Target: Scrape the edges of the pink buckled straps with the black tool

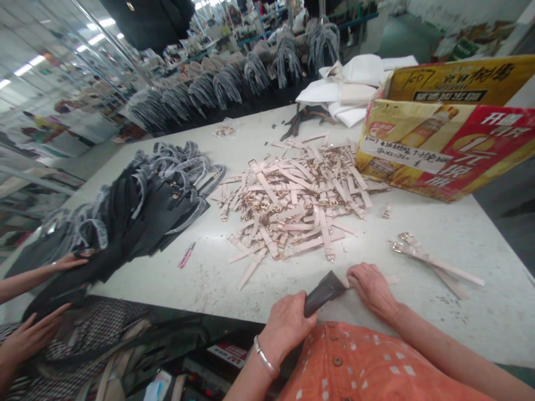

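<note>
My left hand (290, 320), with a silver bangle at its wrist, is closed round a dark grey flared piece (324, 292) near the table's front edge. Its exact kind does not show. Right at the wide end of that piece, my right hand (371, 287) is closed, fingertips pinching something mostly hidden; a bit of pale strap (392, 279) shows beyond the knuckles. Ahead of both hands spreads a heap of pale pink buckle straps (288, 195) with gold buckles. To the right lie a few separate buckle straps (438, 264).
A yellow and red carton (447, 150) stands at the right. Dark bag pieces with wrapped handles (146, 200) are piled at the left, by a co-worker's hands (42, 334). A small pink-handled cutter (186, 254) lies between. White sheets (355, 83) rest at the back.
</note>
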Action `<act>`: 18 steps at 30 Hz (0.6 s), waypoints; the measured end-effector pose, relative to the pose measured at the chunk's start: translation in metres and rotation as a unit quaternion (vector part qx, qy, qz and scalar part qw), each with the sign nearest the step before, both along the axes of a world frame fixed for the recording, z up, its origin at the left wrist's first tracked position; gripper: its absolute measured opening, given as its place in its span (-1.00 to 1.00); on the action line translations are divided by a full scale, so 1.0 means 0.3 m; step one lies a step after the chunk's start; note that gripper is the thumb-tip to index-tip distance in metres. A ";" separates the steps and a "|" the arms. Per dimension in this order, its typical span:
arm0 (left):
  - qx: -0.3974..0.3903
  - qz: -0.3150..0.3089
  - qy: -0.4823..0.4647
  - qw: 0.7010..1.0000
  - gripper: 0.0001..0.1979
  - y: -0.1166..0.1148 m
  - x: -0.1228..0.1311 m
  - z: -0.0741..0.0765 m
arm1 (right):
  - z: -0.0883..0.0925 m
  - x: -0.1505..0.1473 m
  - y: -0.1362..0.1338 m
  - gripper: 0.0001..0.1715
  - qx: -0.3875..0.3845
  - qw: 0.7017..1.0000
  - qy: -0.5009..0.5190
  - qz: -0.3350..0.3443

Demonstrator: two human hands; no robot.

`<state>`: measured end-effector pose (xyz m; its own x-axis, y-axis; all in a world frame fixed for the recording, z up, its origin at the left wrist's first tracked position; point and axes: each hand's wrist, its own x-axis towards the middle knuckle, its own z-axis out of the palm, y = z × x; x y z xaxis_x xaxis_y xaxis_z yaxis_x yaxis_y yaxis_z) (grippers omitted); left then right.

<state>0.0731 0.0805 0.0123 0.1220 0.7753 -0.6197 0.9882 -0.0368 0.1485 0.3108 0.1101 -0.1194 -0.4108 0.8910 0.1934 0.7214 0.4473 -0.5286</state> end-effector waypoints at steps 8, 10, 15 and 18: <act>0.013 -0.008 -0.018 1.000 -0.70 0.021 0.029 -0.012 | 0.011 0.015 0.005 -0.82 -0.042 0.999 0.029 0.012; 0.003 -0.005 -0.007 1.000 -0.69 0.021 0.011 -0.008 | 0.005 0.016 0.006 -0.82 -0.042 0.999 0.034 0.007; -0.017 -0.011 0.002 1.000 -0.68 0.028 -0.008 0.013 | 0.002 0.012 0.009 -0.79 -0.045 0.998 0.037 -0.003; -0.009 -0.013 0.002 1.000 -0.69 0.040 0.019 0.014 | 0.012 0.012 0.011 -0.79 -0.057 0.998 0.042 0.003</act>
<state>0.0787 0.0923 0.0164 0.1387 0.7609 -0.6339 0.9876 -0.0589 0.1454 0.3145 0.1133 -0.1160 -0.4032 0.9065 0.1254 0.6703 0.3858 -0.6339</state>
